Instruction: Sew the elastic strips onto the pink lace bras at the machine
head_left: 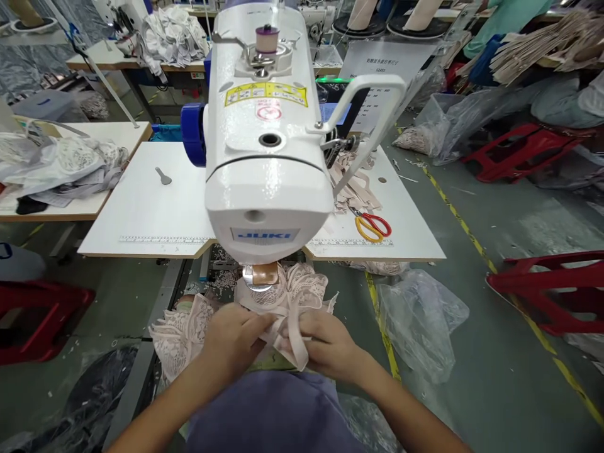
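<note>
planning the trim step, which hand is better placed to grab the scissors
Right, likely. The scissors lie on the table right of the sewing machine, nearer the right hand; the left hand would have to cross over. Both grip the lace.

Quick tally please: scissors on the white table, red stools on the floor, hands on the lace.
Scissors: 1
Red stools: 3
Hands gripping the lace: 2, left hand and right hand
Total: 6

A garment factory: industrial sewing machine [267,135], fabric-heaped worktables [61,167], thread cones [419,16].
</note>
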`<state>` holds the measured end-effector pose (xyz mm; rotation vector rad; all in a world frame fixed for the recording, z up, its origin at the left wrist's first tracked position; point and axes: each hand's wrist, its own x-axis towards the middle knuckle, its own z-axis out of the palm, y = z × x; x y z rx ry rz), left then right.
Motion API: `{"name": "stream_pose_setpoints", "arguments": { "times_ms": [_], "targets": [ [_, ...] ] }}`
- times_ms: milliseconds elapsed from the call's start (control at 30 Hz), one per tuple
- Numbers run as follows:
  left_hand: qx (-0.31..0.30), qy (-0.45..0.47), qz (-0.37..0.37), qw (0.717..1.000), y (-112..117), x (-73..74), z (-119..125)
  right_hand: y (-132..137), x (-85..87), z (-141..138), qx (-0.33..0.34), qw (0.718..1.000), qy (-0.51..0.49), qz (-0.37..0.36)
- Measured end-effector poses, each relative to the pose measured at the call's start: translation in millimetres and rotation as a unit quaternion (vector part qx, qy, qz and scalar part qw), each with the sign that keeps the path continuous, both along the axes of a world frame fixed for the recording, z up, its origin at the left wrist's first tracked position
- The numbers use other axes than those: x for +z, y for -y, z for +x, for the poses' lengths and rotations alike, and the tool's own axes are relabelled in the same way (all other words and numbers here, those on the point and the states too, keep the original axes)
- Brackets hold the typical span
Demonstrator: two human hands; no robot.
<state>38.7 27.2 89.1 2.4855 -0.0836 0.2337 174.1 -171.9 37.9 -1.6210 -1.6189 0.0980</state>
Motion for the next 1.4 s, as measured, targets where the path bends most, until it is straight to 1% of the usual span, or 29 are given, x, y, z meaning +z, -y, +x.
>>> {"name": "stream_pose_setpoints", "arguments": {
  "times_ms": [33, 100, 133, 200, 267, 300, 333, 400, 433, 467, 533, 567, 600, 633, 667, 700, 733, 767, 800, 833, 867, 900, 933, 1000, 1067, 1133, 1167, 1267, 1400],
  "targets": [
    [-0.019, -0.094, -0.080, 0.992, 3, 6.5, -3, 7, -10.2, 8, -0.005, 0.998, -0.009, -0.063],
    [-0.069, -0.257, -0.223, 0.938, 10, 20.1, -12, 22, -37.9, 23, -0.033, 0.975, -0.047, -0.216],
    [-0.079, -0.293, -0.266, 0.915, 13, 25.7, -19, 31, -53.6, 30, -0.040, 0.955, -0.065, -0.285],
    [-0.053, -0.297, -0.300, 0.905, 10, 30.8, -34, 47, -81.8, 40, -0.024, 0.918, -0.087, -0.386],
    [0.037, -0.258, -0.300, 0.918, -7, 26.6, -48, 61, -97.7, 46, 0.007, 0.892, -0.097, -0.441],
    [0.092, -0.247, -0.300, 0.917, -23, 21.6, -53, 66, -99.0, 49, 0.019, 0.884, -0.101, -0.455],
    [0.143, -0.259, -0.309, 0.904, -42, 15.3, -55, 70, -95.8, 51, 0.025, 0.880, -0.103, -0.464],
    [0.231, -0.315, -0.354, 0.850, -85, 1.7, -53, 74, -78.3, 55, 0.034, 0.884, -0.114, -0.453],
    [0.261, -0.321, -0.361, 0.836, -105, -4.3, -47, 72, -66.1, 56, 0.041, 0.891, -0.129, -0.434],
    [0.289, -0.313, -0.327, 0.844, -121, -9.5, -40, 68, -53.3, 56, 0.053, 0.898, -0.150, -0.410],
    [0.352, -0.259, -0.121, 0.891, -132, -17.6, -21, 53, -30.2, 52, 0.067, 0.912, -0.204, -0.350],
    [0.376, -0.199, -0.009, 0.905, -126, -21.3, -11, 43, -21.5, 47, 0.061, 0.916, -0.232, -0.321],
    [0.369, -0.129, 0.071, 0.918, -113, -25.4, -2, 30, -15.0, 42, 0.048, 0.919, -0.256, -0.296],
    [0.314, -0.090, 0.089, 0.941, -93, -30.2, 7, 18, -10.6, 37, 0.038, 0.920, -0.279, -0.273],
    [0.256, -0.058, 0.058, 0.963, -70, -35.8, 14, 5, -7.8, 34, 0.041, 0.919, -0.298, -0.257],
    [0.161, -0.069, -0.006, 0.985, -46, -41.9, 19, -6, -6.1, 33, 0.063, 0.915, -0.308, -0.251],
    [0.064, -0.119, -0.073, 0.988, -23, -48.1, 22, -16, -5.0, 35, 0.090, 0.913, -0.306, -0.255],
    [0.010, -0.178, -0.130, 0.975, -4, -53.9, 23, -23, -3.8, 42, 0.093, 0.915, -0.283, -0.270],
    [-0.010, -0.233, -0.173, 0.957, 10, -59.0, 24, -29, -2.4, 53, 0.060, 0.922, -0.246, -0.293],
    [-0.038, -0.281, -0.215, 0.935, 20, -62.9, 23, -34, -0.6, 69, -0.006, 0.927, -0.201, -0.315],
    [-0.055, -0.314, -0.254, 0.913, 25, -65.7, 21, -37, 1.6, 88, -0.103, 0.925, -0.151, -0.334],
    [-0.068, -0.333, -0.291, 0.894, 26, -67.4, 20, -41, 4.0, 110, -0.196, 0.912, -0.116, -0.340],
    [-0.077, -0.340, -0.328, 0.878, 26, -68.0, 18, -45, 6.3, 132, -0.256, 0.899, -0.097, -0.343],
    [-0.050, -0.337, -0.390, 0.855, 21, -66.7, 16, -56, 9.7, 172, -0.330, 0.872, -0.074, -0.355],
    [0.041, -0.325, -0.419, 0.847, 17, -63.4, 14, -68, 10.5, 199, -0.381, 0.843, -0.055, -0.376],
    [0.131, -0.288, -0.410, 0.855, 13, -59.5, 13, -80, 8.6, 213, -0.404, 0.819, -0.048, -0.405],
    [0.151, -0.262, -0.399, 0.866, 12, -57.9, 13, -84, 6.7, 215, -0.404, 0.810, -0.050, -0.422],
    [0.127, -0.204, -0.385, 0.891, 10, -55.9, 13, -86, -1.1, 211, -0.378, 0.801, -0.071, -0.460],
    [0.127, -0.193, -0.404, 0.885, 9, -56.3, 13, -66, -10.4, 197, -0.329, 0.823, -0.130, -0.444]
  ]
}}
